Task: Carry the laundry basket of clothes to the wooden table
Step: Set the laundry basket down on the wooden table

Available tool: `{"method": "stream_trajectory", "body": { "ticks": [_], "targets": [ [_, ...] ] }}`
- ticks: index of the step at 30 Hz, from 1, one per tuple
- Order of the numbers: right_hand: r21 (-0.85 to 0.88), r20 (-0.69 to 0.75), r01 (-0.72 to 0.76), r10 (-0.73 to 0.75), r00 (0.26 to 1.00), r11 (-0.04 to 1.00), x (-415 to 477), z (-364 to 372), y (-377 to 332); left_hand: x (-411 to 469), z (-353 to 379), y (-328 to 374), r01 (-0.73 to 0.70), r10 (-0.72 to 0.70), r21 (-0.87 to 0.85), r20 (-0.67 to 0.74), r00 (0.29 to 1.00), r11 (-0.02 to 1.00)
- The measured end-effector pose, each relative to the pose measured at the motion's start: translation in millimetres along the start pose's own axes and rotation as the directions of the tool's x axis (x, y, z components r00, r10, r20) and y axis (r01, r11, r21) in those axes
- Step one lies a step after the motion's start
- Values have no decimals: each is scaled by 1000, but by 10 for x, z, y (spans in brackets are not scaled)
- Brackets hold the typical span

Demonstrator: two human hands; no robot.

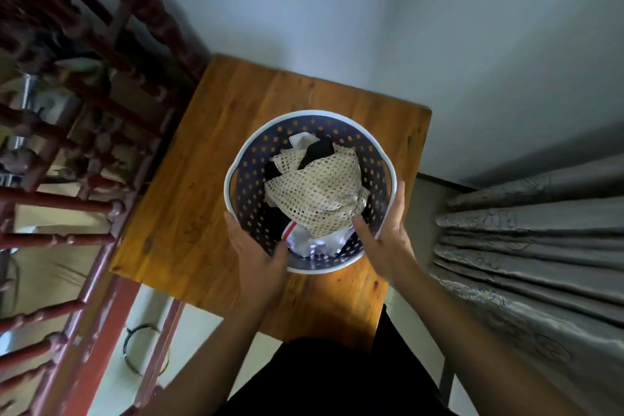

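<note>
Head view looking straight down: round laundry basket (310, 194), dark perforated wall with pale rim, sits over the middle of the wooden table (216, 159), both hands on it at the near side. Can't tell if the base is fully resting on the table or just above it. Left hand (258, 255) grips the near-left rim, thumb hooked inside the basket wall, fingers (233, 223) wrapped around the outside, closed on the rim. Right hand (388, 235) on the near-right rim, thumb inside against the clothes, fingers (400, 199) stretched up along the outer rim, curled around it, holding it. Inside the basket: cream open-knit mesh garment (320, 194) on top, black fabric (320, 149) at the far side and under it, white fabric (317, 243) with a red stripe at the near side, another white piece (300, 140) at the far edge. Table top is orange-brown wood, far edge against a pale wall (337, 10). Dark red turned-wood railing (84, 105) left of the table, just beside it. Grey pleated curtain (540, 246) on the right, apart from the table. Pale floor (196, 324) at lower left with a loop of cable (135, 348) lying on it. Person's dark clothing (337, 382) at bottom centre, both forearms bare.
</note>
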State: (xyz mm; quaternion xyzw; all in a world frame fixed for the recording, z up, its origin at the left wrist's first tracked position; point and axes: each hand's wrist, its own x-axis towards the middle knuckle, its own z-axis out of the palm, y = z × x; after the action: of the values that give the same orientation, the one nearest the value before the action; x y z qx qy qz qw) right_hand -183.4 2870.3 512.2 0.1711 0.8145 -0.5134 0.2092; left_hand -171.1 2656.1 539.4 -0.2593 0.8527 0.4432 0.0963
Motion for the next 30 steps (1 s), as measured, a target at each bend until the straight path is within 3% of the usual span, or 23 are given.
{"method": "stream_trajectory", "body": {
  "ticks": [5, 11, 21, 30],
  "targets": [
    [-22, -63, 127, -128, 990, 992, 130, 140, 22, 29, 97, -117, -70, 72, 76, -24, 997, 995],
    [34, -16, 213, -213, 977, 976, 781, 223, -378, 832, -115, 199, -115, 115, 92, 8, 993, 989],
    [-174, -40, 69, -77, 996, 982, 1854, 201, -1194, 2230, -164, 710, -106, 118, 232, -39, 992, 967],
    [-180, -74, 56, -70, 995, 982, 1983, 250, -1267, 2379, -189, 855, -76, 81, 217, -14, 997, 973]
  ]
}}
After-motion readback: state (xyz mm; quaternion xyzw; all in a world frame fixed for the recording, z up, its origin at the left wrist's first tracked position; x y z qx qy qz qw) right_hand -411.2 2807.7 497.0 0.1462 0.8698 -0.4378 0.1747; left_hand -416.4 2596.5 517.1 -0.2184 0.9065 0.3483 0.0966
